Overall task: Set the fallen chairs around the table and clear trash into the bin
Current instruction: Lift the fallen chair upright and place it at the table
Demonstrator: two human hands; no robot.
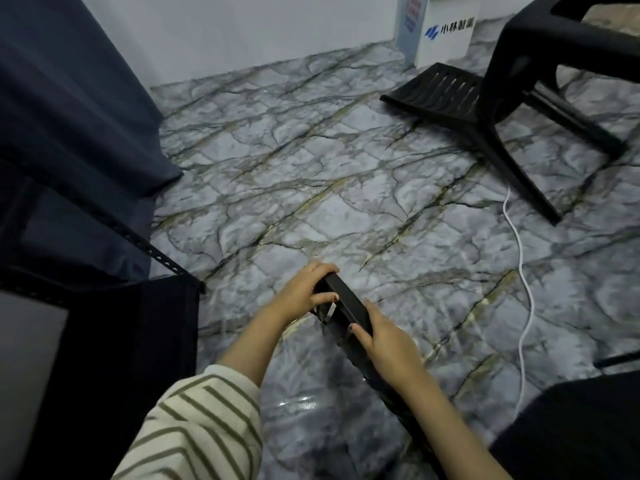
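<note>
A grey veined marble-pattern floor (pixel 311 188) fills most of the frame. A dark blue curtain (pixel 69 109) hangs down the left side, its hem reaching the floor. In the upper right a black plastic chair (pixel 512 53) lies tipped over, with its slatted back flat on the floor and its legs pointing toward the right edge. A dark rounded shape (pixel 571 427) fills the lower right corner; what it is cannot be told. A slotted metal angle bar (pixel 138 244) runs diagonally at left, ending above a dark panel (pixel 131 358). A white box (pixel 446 36) with a blue logo stands against the wall beside the fallen chair. A white cable (pixel 520 258) snakes down the floor from under a chair leg.

At lower centre, a second black chair part (pixel 349 303) is seen edge-on, running diagonally. The left hand (pixel 304 292), with a striped sleeve (pixel 197 427) behind it, curls its fingers round the upper end. The right hand (pixel 388 341) grips it just below.
</note>
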